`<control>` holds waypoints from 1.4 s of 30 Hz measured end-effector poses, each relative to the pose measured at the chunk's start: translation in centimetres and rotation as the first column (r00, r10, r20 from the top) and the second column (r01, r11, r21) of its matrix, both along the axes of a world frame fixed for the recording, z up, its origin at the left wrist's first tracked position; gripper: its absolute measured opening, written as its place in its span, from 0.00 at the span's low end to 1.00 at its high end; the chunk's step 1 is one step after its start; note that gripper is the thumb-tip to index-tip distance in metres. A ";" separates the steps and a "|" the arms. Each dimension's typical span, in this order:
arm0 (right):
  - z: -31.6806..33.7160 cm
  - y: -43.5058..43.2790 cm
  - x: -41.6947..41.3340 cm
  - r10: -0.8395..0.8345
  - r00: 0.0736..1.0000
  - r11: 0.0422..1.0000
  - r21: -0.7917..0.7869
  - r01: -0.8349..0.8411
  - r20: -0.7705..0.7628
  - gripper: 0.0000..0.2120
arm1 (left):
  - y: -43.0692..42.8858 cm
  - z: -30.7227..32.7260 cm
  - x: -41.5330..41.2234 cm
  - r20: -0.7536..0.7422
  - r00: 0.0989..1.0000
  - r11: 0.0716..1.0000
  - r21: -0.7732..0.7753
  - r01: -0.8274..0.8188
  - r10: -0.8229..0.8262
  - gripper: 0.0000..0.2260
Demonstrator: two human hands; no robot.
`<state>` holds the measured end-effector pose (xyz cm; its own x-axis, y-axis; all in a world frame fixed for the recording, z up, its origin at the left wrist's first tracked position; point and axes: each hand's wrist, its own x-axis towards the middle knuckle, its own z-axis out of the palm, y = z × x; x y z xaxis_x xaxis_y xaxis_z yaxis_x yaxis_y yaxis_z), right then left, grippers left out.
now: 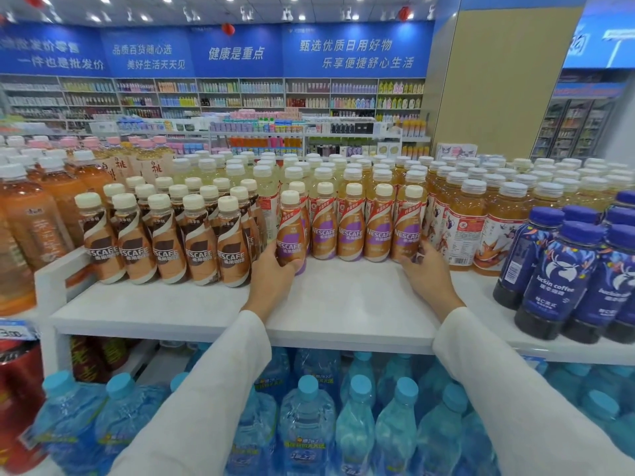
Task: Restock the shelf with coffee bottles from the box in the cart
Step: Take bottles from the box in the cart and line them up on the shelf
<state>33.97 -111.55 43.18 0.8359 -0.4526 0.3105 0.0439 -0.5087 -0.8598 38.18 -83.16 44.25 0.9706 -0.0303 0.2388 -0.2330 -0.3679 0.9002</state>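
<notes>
On the white shelf (pixel 343 304) stands a row of purple-label Nescafe coffee bottles (pixel 350 228). My left hand (pixel 275 273) is shut on the leftmost purple-label bottle (pixel 290 225), which stands upright slightly in front of the row. My right hand (pixel 426 273) rests against the base of the rightmost purple-label bottle (pixel 409 225), fingers touching its side. Left of them stand several brown-label Nescafe bottles (pixel 165 235). The cart and the box are out of view.
Dark blue Luckin coffee bottles (pixel 563 276) crowd the shelf's right end. Orange tea bottles (pixel 31 214) stand at far left and yellow tea bottles (pixel 474 214) behind and right. Blue water bottles (pixel 309 417) fill the shelf below. Bare shelf surface lies between my hands.
</notes>
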 end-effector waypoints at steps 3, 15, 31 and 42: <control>-0.1 -0.1 0.1 -0.003 1.000 1.000 -0.006 0.003 -0.003 0.21 | 0.0 -0.1 0.3 -0.004 1.000 1.000 -0.008 0.001 -0.001 0.27; 0.2 0.3 -0.3 -0.023 0.999 1.000 -0.013 0.022 -0.023 0.21 | 0.0 -0.3 0.7 -0.014 1.000 1.000 -0.002 -0.014 0.014 0.29; -0.1 1.8 -10.5 -0.027 0.996 0.998 -0.063 0.021 -0.087 0.24 | 2.8 -1.2 -7.1 0.094 0.986 0.988 0.064 -0.142 0.136 0.18; -3.0 7.2 -22.5 0.211 0.973 0.951 0.211 -0.226 0.095 0.18 | 6.3 -6.1 -21.0 0.079 0.961 0.933 -0.273 -0.236 0.267 0.13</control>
<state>11.42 -104.40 40.22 0.9015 -0.3247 0.2862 0.1975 -0.2799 -0.9395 17.17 -76.85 38.16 0.9045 0.2887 0.3139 -0.2687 -0.1859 0.9451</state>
